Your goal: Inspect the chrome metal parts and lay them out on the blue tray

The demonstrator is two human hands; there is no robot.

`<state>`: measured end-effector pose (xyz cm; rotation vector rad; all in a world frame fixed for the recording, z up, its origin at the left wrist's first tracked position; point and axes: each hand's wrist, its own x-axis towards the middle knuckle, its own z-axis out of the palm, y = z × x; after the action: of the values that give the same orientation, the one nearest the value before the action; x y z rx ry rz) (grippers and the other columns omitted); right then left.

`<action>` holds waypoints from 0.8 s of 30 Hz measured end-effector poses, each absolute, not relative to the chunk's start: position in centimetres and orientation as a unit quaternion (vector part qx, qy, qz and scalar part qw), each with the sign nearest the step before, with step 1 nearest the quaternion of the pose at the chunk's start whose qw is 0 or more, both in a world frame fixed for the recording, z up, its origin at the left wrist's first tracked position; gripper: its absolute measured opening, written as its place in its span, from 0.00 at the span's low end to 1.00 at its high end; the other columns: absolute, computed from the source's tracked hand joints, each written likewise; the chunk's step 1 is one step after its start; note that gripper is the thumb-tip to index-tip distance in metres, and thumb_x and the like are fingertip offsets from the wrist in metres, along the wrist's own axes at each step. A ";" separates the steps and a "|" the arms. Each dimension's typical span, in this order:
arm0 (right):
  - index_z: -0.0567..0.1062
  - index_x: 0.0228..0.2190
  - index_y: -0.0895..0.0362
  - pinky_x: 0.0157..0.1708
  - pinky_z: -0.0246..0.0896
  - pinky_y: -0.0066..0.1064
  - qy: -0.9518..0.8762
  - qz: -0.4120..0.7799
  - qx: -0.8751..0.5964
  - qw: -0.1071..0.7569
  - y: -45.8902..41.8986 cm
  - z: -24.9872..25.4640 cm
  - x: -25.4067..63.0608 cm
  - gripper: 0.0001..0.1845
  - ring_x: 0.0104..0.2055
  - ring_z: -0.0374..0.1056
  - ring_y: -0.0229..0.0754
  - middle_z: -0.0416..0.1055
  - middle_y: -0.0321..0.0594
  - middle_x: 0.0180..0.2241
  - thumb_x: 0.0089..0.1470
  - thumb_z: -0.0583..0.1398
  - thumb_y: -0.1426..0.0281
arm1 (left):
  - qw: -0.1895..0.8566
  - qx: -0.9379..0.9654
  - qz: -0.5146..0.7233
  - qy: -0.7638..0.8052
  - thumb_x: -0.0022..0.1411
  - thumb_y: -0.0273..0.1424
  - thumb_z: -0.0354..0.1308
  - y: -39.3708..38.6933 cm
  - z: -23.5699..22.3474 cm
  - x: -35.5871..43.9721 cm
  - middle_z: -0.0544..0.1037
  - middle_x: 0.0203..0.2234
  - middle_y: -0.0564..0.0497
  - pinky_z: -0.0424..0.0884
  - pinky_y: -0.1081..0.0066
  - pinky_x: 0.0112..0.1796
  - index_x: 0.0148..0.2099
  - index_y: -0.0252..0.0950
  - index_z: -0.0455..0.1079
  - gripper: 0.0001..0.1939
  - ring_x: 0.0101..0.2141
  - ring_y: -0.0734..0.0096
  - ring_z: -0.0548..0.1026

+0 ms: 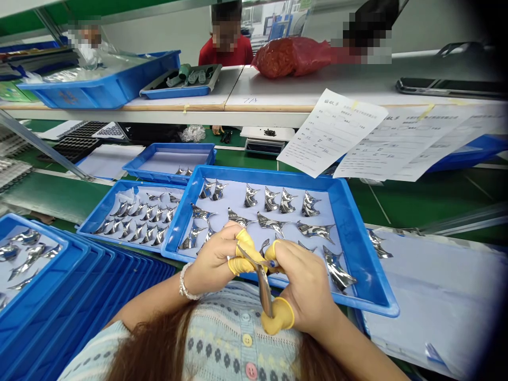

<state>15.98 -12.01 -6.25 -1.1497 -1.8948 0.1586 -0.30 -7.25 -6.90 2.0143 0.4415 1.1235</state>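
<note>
Your left hand (216, 258), right hand (308, 280): grips closed on shiny metal piece (264, 291); yellow finger covers (283, 314) likely prevent smudges.

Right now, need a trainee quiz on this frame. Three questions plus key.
1. Multiple choice: what colour are the finger covers? A) blue B) yellow C) white
2. True or false: the right hand touches the shiny metal piece.
3. Fill in: the red bag lies on the ____.

Key: 1. B. 2. True. 3. Shelf.
</note>
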 end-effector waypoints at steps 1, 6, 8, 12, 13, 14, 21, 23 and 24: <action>0.53 0.19 0.53 0.21 0.38 0.31 -0.765 0.063 -0.465 0.441 -12.0 -6.3 16.0 0.35 0.19 0.44 0.36 0.48 0.31 0.18 0.48 0.37 0.35 | 0.386 0.792 0.441 0.173 0.63 0.39 0.53 -7.2 -6.9 -0.3 0.67 0.25 0.52 0.62 0.69 0.36 0.34 0.36 0.74 0.13 0.32 0.72 0.64; 0.54 0.19 0.54 0.21 0.39 0.31 -0.772 0.059 -0.457 0.437 -12.0 -6.3 16.1 0.34 0.19 0.44 0.36 0.49 0.32 0.17 0.50 0.37 0.36 | 0.383 0.794 0.440 0.169 0.63 0.38 0.53 -7.2 -6.9 -0.3 0.67 0.25 0.52 0.62 0.69 0.36 0.33 0.36 0.73 0.13 0.32 0.72 0.64; 0.54 0.18 0.54 0.21 0.39 0.31 -0.774 0.061 -0.453 0.438 -12.0 -6.4 16.1 0.34 0.19 0.44 0.36 0.49 0.32 0.17 0.50 0.37 0.37 | 0.384 0.795 0.440 0.169 0.63 0.38 0.52 -7.2 -6.9 -0.2 0.67 0.26 0.52 0.61 0.69 0.36 0.34 0.36 0.73 0.12 0.32 0.72 0.64; 0.54 0.18 0.53 0.20 0.38 0.31 -0.773 0.066 -0.444 0.448 -11.9 -6.5 16.0 0.33 0.18 0.44 0.36 0.48 0.31 0.17 0.52 0.39 0.38 | 0.384 0.793 0.443 0.163 0.63 0.37 0.53 -7.2 -7.0 -0.1 0.67 0.26 0.52 0.62 0.69 0.36 0.34 0.36 0.73 0.11 0.32 0.72 0.64; 0.53 0.18 0.53 0.20 0.38 0.31 -0.772 0.068 -0.443 0.451 -11.8 -6.5 16.0 0.32 0.18 0.43 0.36 0.48 0.31 0.17 0.53 0.39 0.39 | 0.385 0.792 0.444 0.163 0.63 0.37 0.53 -7.2 -7.0 -0.1 0.67 0.26 0.52 0.62 0.70 0.36 0.34 0.37 0.73 0.12 0.32 0.72 0.64; 0.53 0.19 0.53 0.20 0.38 0.30 -0.771 0.071 -0.443 0.452 -11.8 -6.6 15.9 0.32 0.18 0.43 0.36 0.47 0.31 0.17 0.53 0.39 0.39 | 0.387 0.791 0.445 0.163 0.63 0.38 0.53 -7.2 -7.0 -0.1 0.67 0.25 0.52 0.62 0.70 0.36 0.34 0.37 0.73 0.12 0.32 0.72 0.64; 0.52 0.20 0.53 0.21 0.39 0.30 -0.766 0.075 -0.442 0.461 -11.7 -6.7 15.9 0.33 0.18 0.43 0.35 0.47 0.31 0.18 0.50 0.37 0.37 | 0.392 0.790 0.442 0.164 0.63 0.36 0.53 -7.0 -7.2 -0.1 0.67 0.26 0.52 0.61 0.69 0.36 0.35 0.37 0.73 0.11 0.32 0.72 0.64; 0.52 0.20 0.53 0.21 0.39 0.30 -0.767 0.076 -0.441 0.460 -11.8 -6.7 16.0 0.33 0.18 0.43 0.35 0.47 0.31 0.18 0.50 0.37 0.36 | 0.391 0.791 0.441 0.162 0.63 0.37 0.53 -7.0 -7.2 -0.2 0.67 0.26 0.52 0.61 0.69 0.36 0.35 0.37 0.72 0.11 0.32 0.72 0.64; 0.51 0.20 0.53 0.20 0.39 0.30 -0.767 0.077 -0.441 0.459 -11.7 -6.6 16.0 0.33 0.18 0.43 0.35 0.47 0.30 0.18 0.50 0.37 0.36 | 0.390 0.792 0.441 0.162 0.63 0.36 0.53 -7.0 -7.2 -0.2 0.67 0.26 0.52 0.61 0.69 0.36 0.35 0.37 0.72 0.11 0.32 0.72 0.64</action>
<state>15.99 -11.74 -6.64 -1.0863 -1.8891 0.1888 -0.16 -6.98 -7.25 2.0131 0.4107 1.1204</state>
